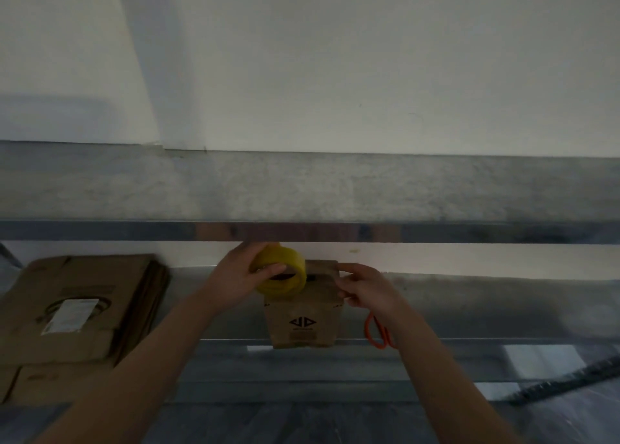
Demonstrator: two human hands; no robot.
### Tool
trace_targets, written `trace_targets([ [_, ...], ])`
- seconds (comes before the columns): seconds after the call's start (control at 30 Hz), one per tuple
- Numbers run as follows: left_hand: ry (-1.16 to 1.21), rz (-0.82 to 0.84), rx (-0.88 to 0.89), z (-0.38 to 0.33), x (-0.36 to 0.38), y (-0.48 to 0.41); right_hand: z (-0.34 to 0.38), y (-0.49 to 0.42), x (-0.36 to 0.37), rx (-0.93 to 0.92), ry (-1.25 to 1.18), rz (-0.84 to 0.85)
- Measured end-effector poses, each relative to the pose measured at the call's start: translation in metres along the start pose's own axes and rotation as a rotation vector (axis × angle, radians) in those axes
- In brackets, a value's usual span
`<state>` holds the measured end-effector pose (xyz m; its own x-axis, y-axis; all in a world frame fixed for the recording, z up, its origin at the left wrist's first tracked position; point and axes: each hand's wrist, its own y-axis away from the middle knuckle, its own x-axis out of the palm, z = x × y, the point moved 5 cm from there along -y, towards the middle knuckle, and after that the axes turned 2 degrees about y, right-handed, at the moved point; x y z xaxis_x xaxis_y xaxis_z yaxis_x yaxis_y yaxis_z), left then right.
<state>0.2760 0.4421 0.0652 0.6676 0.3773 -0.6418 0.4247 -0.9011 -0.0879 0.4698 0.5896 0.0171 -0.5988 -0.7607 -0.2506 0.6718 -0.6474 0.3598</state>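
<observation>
A small cardboard box (pixel 303 313) with a black logo stands on a grey metal shelf (pixel 469 302), low in the middle of the view. My left hand (pixel 235 277) grips a yellow roll of tape (pixel 285 272) over the box's top left corner, thumb across the roll's opening. My right hand (pixel 364 287) pinches the box's top right edge. Orange-handled scissors (pixel 377 333) lie on the shelf right of the box, partly hidden behind my right forearm.
A stack of flattened cardboard boxes (pixel 77 306) lies on the shelf at the left. An upper shelf (pixel 335 188) runs across above my hands, against a white wall. A dark ribbed strip (pixel 570 381) sits at lower right.
</observation>
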Motion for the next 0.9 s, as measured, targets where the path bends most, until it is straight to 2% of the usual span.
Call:
trace_targets([
  [0.17, -0.018, -0.006, 0.024, -0.010, 0.003, 0.007, 0.001, -0.003, 0.001, -0.133, 0.329, -0.039],
  [0.37, -0.096, 0.004, 0.053, -0.017, 0.011, 0.003, -0.008, -0.012, 0.001, -0.108, 0.392, -0.094],
  [0.6, -0.060, 0.039, 0.009, -0.018, 0.023, -0.011, -0.015, -0.019, -0.005, -0.027, 0.215, -0.069],
  [0.77, -0.050, 0.052, 0.001, -0.018, 0.030, -0.017, -0.030, -0.021, -0.009, 0.044, -0.070, 0.013],
  [0.9, -0.081, 0.061, 0.004, -0.017, 0.033, -0.021, -0.047, -0.025, -0.009, 0.057, -0.222, -0.012],
])
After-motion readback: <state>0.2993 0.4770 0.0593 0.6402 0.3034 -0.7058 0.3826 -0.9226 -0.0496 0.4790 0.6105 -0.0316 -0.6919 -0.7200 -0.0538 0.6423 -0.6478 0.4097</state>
